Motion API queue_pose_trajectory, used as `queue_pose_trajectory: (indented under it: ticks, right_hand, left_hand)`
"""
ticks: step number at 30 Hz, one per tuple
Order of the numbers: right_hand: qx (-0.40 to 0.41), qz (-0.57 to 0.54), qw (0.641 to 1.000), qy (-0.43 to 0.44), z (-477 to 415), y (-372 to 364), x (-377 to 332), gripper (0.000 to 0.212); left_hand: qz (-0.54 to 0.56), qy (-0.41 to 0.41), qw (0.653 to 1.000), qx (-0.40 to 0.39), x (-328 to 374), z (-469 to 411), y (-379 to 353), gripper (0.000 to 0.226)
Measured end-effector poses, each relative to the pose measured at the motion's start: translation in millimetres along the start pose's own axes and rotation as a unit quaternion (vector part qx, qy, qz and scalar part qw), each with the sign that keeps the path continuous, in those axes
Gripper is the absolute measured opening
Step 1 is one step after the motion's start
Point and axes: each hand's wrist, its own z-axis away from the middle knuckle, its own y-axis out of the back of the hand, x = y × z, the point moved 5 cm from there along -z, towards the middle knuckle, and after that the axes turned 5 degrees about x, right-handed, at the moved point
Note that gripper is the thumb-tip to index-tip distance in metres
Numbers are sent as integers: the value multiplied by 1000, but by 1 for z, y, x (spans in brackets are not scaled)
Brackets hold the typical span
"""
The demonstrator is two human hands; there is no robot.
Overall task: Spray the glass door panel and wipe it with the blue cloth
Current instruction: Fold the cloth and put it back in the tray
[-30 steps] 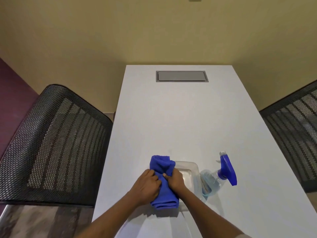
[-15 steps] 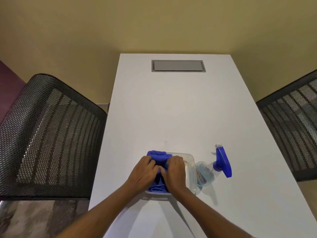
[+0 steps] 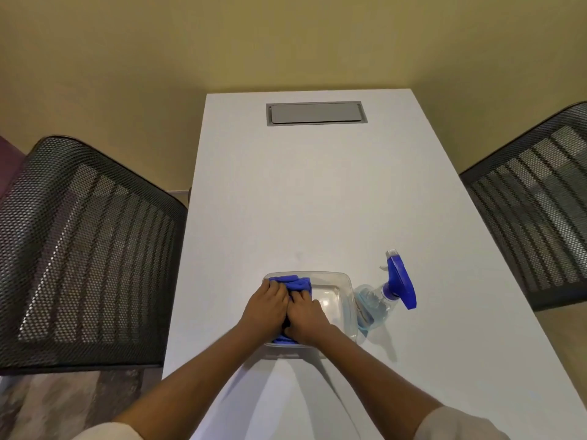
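Observation:
The folded blue cloth (image 3: 293, 283) lies in the left half of a clear plastic tub (image 3: 338, 282) on the white table (image 3: 317, 201). My left hand (image 3: 265, 308) and my right hand (image 3: 306, 315) sit side by side on top of the cloth, pressing it down; most of the cloth is hidden under them. Whether the fingers grip the cloth or only rest on it is unclear. A clear spray bottle (image 3: 376, 301) with a blue trigger head stands just right of the tub, touching it. No glass door panel is in view.
A black mesh chair (image 3: 85, 252) stands left of the table and another mesh chair (image 3: 533, 211) to the right. A grey cable hatch (image 3: 316, 113) is set into the far end of the table. A yellow wall lies behind.
Both hands have lowered the cloth from above the table's near edge into the tub and now press it flat. The view has tilted slightly.

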Motion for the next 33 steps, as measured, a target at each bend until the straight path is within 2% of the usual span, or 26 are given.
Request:
queue_pose_trajectory:
  ticks: [3, 5, 7, 9, 11, 16, 19, 22, 25, 28, 33]
  right_hand:
    - [37, -44, 998, 0, 5, 10, 3, 40]
    - [118, -96, 988, -24, 15, 19, 7, 27]
    - [211, -152, 964, -64, 30, 28, 12, 32]
    - [306, -192, 926, -107, 50, 37, 14, 40]
    - [384, -171, 895, -148, 67, 45, 14, 44]
    - [531, -162, 799, -231, 113, 45, 28, 59]
    - [555, -172, 762, -286, 129, 42, 46, 80]
    - [561, -173, 730, -350, 136, 46, 65, 85]
    - [539, -175, 741, -360, 133, 50, 81, 89]
    - [485, -271, 748, -364, 124, 48, 98, 88]
    - [439, -426, 721, -324, 114, 48, 104, 68]
  left_hand:
    - [41, 5, 998, 54, 1, 3, 8, 34]
    - [82, 8, 989, 120, 0, 8, 15, 27]
    - [102, 19, 979, 176, -3, 13, 14, 29]
    - [107, 38, 976, 183, -7, 16, 9, 48]
    - [128, 45, 977, 164, -10, 19, 3, 72]
    - [185, 85, 973, 110, -13, 20, -12, 97]
    - [191, 84, 973, 98, -12, 17, -19, 105]
    - [184, 89, 975, 90, -11, 16, -21, 110]
    - [205, 102, 970, 87, -8, 14, -23, 111]
    - [209, 113, 968, 83, -7, 13, -24, 110]
    - [215, 120, 965, 88, -7, 13, -23, 107]
